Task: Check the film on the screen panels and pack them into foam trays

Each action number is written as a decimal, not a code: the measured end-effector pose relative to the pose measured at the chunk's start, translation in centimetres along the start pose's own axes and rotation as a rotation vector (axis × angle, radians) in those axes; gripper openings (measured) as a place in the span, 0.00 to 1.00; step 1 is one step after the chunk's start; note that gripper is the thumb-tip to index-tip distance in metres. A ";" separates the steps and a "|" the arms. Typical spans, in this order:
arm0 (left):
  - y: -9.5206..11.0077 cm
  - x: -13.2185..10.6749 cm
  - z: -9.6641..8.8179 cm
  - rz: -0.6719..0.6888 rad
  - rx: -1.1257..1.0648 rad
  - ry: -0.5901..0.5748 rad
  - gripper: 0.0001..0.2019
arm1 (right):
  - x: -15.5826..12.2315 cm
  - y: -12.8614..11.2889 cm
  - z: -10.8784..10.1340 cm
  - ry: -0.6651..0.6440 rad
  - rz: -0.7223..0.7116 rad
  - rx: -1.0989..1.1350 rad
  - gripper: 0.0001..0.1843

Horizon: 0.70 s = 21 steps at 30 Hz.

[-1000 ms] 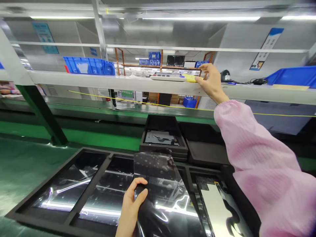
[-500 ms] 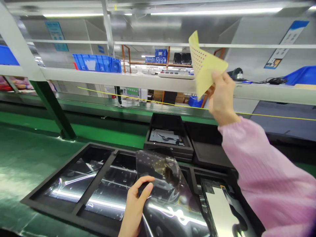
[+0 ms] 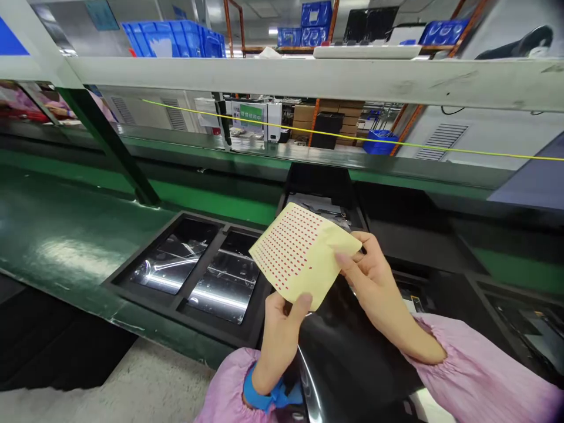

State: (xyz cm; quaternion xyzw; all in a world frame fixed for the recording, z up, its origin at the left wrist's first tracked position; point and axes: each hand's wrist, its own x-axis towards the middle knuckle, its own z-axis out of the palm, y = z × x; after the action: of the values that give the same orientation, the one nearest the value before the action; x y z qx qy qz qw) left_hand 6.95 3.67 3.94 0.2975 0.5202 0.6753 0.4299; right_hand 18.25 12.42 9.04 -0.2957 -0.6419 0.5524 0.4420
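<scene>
A yellow sheet [image 3: 299, 252] covered with rows of small red dots is held in front of me, above a black glossy panel [image 3: 352, 364] that lies under my forearms. My left hand [image 3: 279, 332] pinches the sheet's lower edge with thumb on top. My right hand [image 3: 372, 276] grips its right corner with fingers closed on it. Both arms wear pink sleeves.
A black foam tray [image 3: 145, 249] with glossy panels in its pockets sits on the green conveyor [image 3: 66, 235]. A stack of black trays [image 3: 324, 188] stands behind the sheet. A grey shelf beam [image 3: 308, 76] runs overhead with blue bins [image 3: 171, 38] on it. A yellow cord [image 3: 396, 143] stretches across.
My right hand brought the yellow dotted sheet down from the shelf to chest height. My left hand let go of the black panel and took hold of the sheet. The view tilted downward.
</scene>
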 end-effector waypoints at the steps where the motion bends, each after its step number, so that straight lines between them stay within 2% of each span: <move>1: 0.0 0.1 0.0 -0.029 -0.001 0.033 0.27 | -0.2 -0.2 -0.3 0.009 -0.067 -0.107 0.19; 4: -0.1 0.2 0.0 -0.002 -0.038 0.021 0.21 | -0.8 -1.0 -0.8 0.125 -0.488 -0.577 0.30; 5: -0.1 0.1 0.0 0.017 -0.047 0.015 0.20 | -0.9 -1.5 -0.9 0.144 -0.630 -0.739 0.30; 7: 0.0 0.0 0.0 0.031 -0.047 0.001 0.19 | -1.0 -2.3 -0.9 0.067 -0.788 -0.956 0.21; 10: 0.4 -0.3 0.0 0.037 -0.031 -0.039 0.18 | -0.6 -3.2 -0.9 -0.121 -0.818 -1.038 0.11; 16: 1.5 -1.0 0.0 0.112 0.014 -0.079 0.14 | 0.3 -4.2 -1.5 -0.318 -0.872 -1.068 0.08; 19: 1.7 -1.2 0.2 0.118 -0.006 -0.126 0.15 | 0.3 -4.6 -1.4 -0.349 -0.943 -1.122 0.08; 21: 1.6 -1.2 0.3 0.094 -0.015 -0.111 0.16 | 0.3 -4.8 -1.3 -0.322 -0.969 -1.136 0.08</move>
State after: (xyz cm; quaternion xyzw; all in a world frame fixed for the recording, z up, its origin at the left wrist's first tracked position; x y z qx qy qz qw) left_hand 7.33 2.60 5.65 0.3555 0.4759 0.6809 0.4283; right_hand 19.83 12.19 13.78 -0.0785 -0.9420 -0.0821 0.3158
